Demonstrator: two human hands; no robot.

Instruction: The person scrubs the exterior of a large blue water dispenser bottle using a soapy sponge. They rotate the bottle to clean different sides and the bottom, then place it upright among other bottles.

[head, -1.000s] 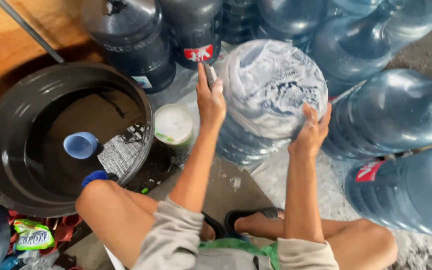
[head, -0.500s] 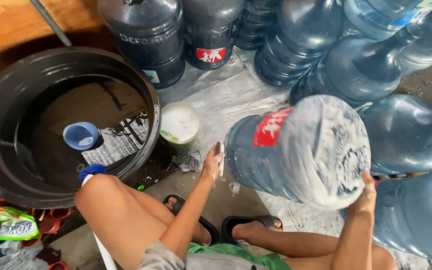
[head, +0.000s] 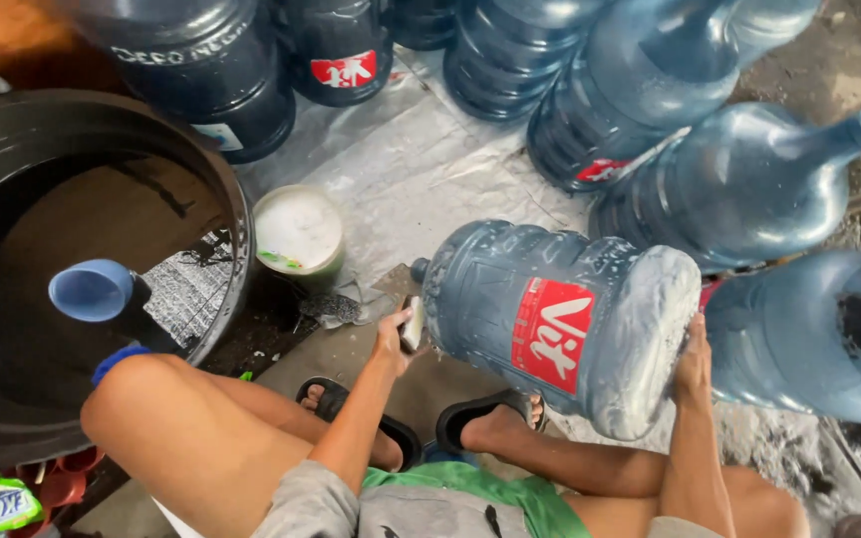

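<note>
Jug [head: 560, 319] tilted sideways | left hand [head: 396, 339] grip holding neck; right hand [head: 692, 361] flat under base

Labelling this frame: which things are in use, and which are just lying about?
In use: soapy blue water jug, left hand at its neck end, right hand on its base, small white piece in left hand.

Lying about: black basin, blue cup, white tub, other jugs.

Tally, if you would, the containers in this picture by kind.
Large water jugs, held one included: 8
Black tub: 1
White pail: 1
Blue cup: 1
Total: 11
</note>
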